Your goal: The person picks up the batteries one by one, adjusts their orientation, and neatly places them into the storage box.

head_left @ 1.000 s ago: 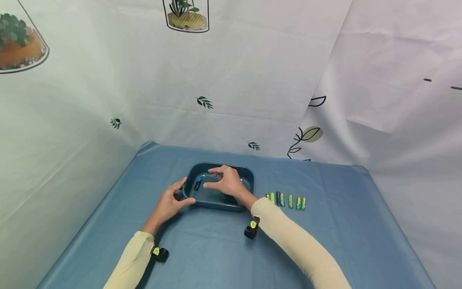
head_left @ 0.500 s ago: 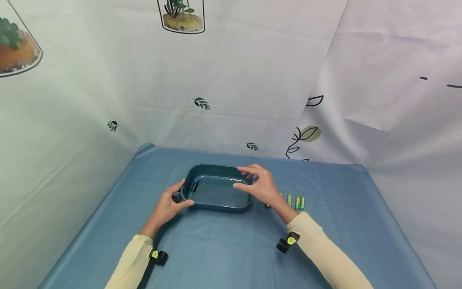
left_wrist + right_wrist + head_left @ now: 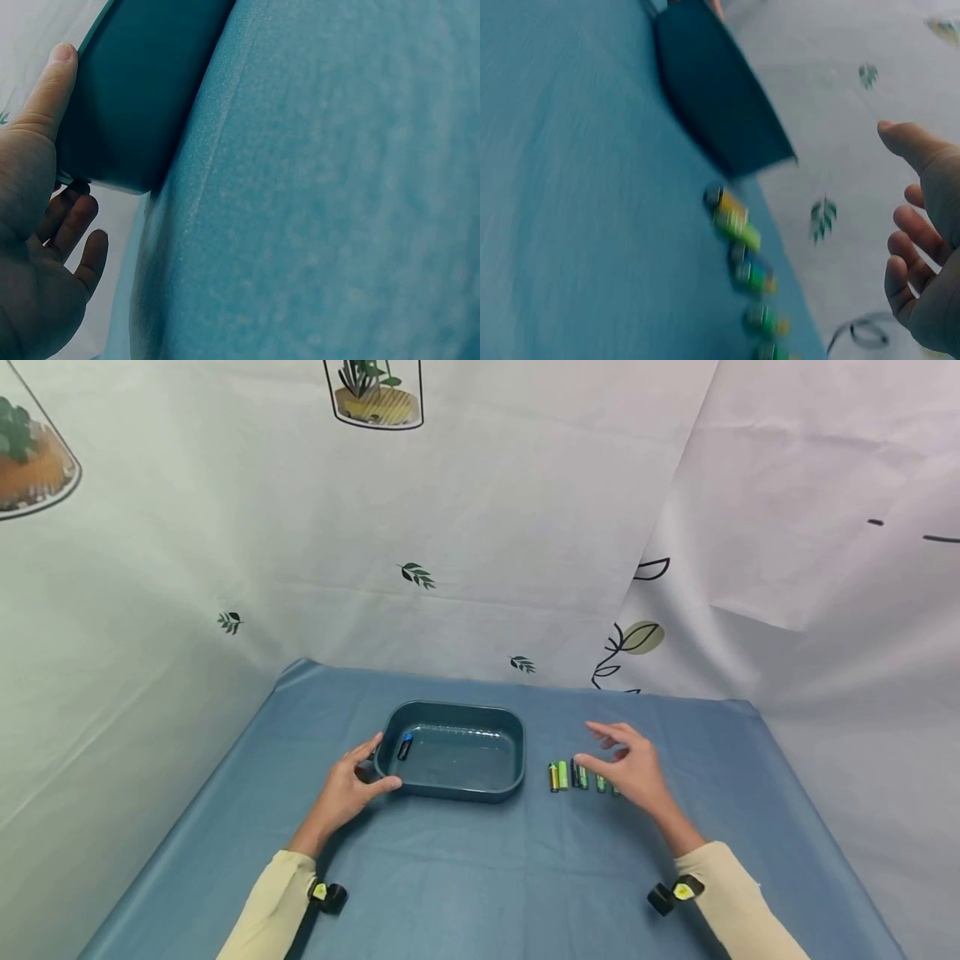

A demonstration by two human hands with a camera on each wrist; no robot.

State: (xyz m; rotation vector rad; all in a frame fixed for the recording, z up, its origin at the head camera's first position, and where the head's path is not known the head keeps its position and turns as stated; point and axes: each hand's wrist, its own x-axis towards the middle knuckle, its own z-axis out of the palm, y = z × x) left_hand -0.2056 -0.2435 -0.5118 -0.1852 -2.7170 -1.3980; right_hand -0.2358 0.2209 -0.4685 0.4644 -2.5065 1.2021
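A dark teal rectangular dish (image 3: 450, 792) sits on the cloth-covered table. My left hand (image 3: 351, 789) holds its left end, thumb along the near wall and fingers at the side. The left wrist view has that thumb (image 3: 54, 90) against the dish wall, with the other fingers bent behind the corner. Inside the dish, near its left end, lies one black battery (image 3: 405, 747) with a blue end. To the right of the dish, my right hand (image 3: 633, 768) hovers over a row of batteries (image 3: 563, 775), fingers spread and holding nothing. It partly covers the rightmost ones.
The batteries in the row are green, yellow and dark, lying side by side. A blue cloth (image 3: 480, 877) covers the table. Pale printed fabric (image 3: 480, 527) hangs behind and at both sides. Each wrist wears a small black camera (image 3: 662, 899).
My right hand has moved right, from over the dish to over the batteries. The battery in the dish has shifted slightly. My left hand has stayed at the dish's left end.
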